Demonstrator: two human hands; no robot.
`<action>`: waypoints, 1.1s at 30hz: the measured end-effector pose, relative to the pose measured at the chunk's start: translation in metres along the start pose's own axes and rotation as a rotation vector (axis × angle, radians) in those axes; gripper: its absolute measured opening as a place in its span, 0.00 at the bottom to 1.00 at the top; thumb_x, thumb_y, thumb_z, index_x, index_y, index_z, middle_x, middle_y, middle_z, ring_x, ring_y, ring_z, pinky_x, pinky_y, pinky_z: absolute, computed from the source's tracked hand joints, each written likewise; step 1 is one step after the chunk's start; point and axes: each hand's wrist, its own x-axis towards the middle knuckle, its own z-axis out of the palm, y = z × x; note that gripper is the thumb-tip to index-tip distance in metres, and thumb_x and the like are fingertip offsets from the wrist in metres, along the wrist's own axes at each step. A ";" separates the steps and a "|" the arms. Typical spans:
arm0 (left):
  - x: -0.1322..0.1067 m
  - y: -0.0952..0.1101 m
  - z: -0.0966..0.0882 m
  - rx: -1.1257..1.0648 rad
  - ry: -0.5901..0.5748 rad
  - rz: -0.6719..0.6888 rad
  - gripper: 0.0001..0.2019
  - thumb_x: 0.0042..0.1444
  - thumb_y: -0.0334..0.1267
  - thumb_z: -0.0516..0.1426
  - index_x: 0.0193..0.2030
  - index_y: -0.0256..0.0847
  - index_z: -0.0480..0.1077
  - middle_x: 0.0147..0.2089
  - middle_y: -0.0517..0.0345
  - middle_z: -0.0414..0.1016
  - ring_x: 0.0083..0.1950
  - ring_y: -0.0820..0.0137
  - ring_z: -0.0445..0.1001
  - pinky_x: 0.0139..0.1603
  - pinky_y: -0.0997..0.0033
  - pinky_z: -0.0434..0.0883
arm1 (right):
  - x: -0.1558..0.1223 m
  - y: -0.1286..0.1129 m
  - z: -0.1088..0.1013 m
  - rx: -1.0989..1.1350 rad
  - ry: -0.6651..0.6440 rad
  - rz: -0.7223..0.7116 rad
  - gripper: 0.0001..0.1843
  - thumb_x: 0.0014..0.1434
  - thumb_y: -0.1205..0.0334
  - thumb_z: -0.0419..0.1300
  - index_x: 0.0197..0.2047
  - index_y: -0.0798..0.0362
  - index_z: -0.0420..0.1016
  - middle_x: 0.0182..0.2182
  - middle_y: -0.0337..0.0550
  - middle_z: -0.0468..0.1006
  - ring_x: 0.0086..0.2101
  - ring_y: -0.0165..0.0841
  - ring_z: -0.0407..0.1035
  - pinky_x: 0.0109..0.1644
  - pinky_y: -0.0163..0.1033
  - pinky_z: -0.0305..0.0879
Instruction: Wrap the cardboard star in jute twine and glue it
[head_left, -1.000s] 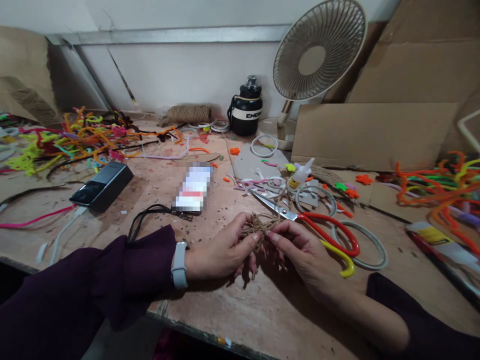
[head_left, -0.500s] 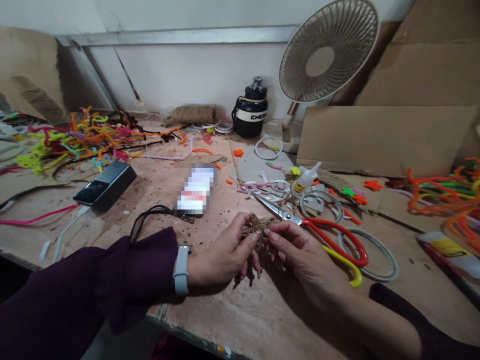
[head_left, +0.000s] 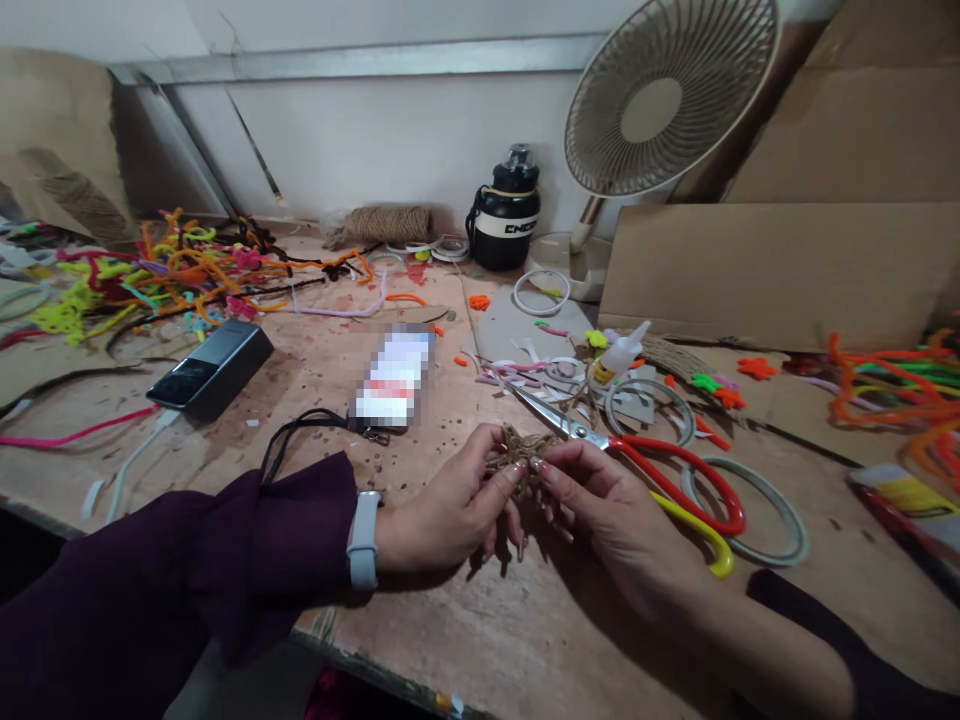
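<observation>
My left hand (head_left: 450, 510) and my right hand (head_left: 600, 510) meet near the front edge of a worn wooden table (head_left: 315, 400). Between their pinched fingertips they hold a small bundle of brown jute twine (head_left: 519, 447), knotted into a loose tangle. A grey smartwatch (head_left: 364, 540) sits on my left wrist below a dark purple sleeve. Scissors with a red and a yellow handle (head_left: 660, 470) lie just right of my right hand, blades pointing left toward the twine.
A glue bottle (head_left: 619, 355), white rings (head_left: 750, 510) and small felt shapes lie right of centre. Heaps of coloured pipe cleaners (head_left: 150, 275) fill the far left and the right edge. At the back stand a twine spool (head_left: 390, 222), a black bottle (head_left: 504, 215), a fan (head_left: 667, 95) and cardboard (head_left: 765, 270). A power bank (head_left: 210, 368) lies left.
Both hands stay on the twine bundle with only small finger movements. The view has shifted slightly.
</observation>
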 end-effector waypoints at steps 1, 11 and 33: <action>0.000 0.001 0.000 0.008 0.000 -0.002 0.18 0.67 0.55 0.50 0.49 0.43 0.53 0.22 0.69 0.67 0.13 0.80 0.60 0.12 0.85 0.58 | 0.000 0.000 0.000 -0.003 0.004 -0.002 0.23 0.44 0.46 0.76 0.33 0.51 0.72 0.22 0.32 0.70 0.22 0.25 0.61 0.24 0.32 0.57; -0.005 0.005 0.002 0.079 -0.029 -0.011 0.16 0.69 0.53 0.49 0.49 0.42 0.54 0.20 0.71 0.65 0.13 0.81 0.59 0.12 0.87 0.57 | 0.000 0.006 -0.003 -0.124 0.006 -0.045 0.25 0.47 0.43 0.73 0.32 0.51 0.68 0.19 0.31 0.68 0.18 0.23 0.59 0.20 0.30 0.56; -0.004 0.016 -0.012 -0.086 -0.206 0.009 0.34 0.65 0.45 0.58 0.72 0.45 0.45 0.36 0.61 0.72 0.24 0.79 0.69 0.27 0.78 0.72 | 0.004 0.002 -0.023 -0.154 -0.220 0.030 0.18 0.50 0.50 0.72 0.30 0.54 0.73 0.21 0.37 0.75 0.19 0.25 0.65 0.21 0.31 0.59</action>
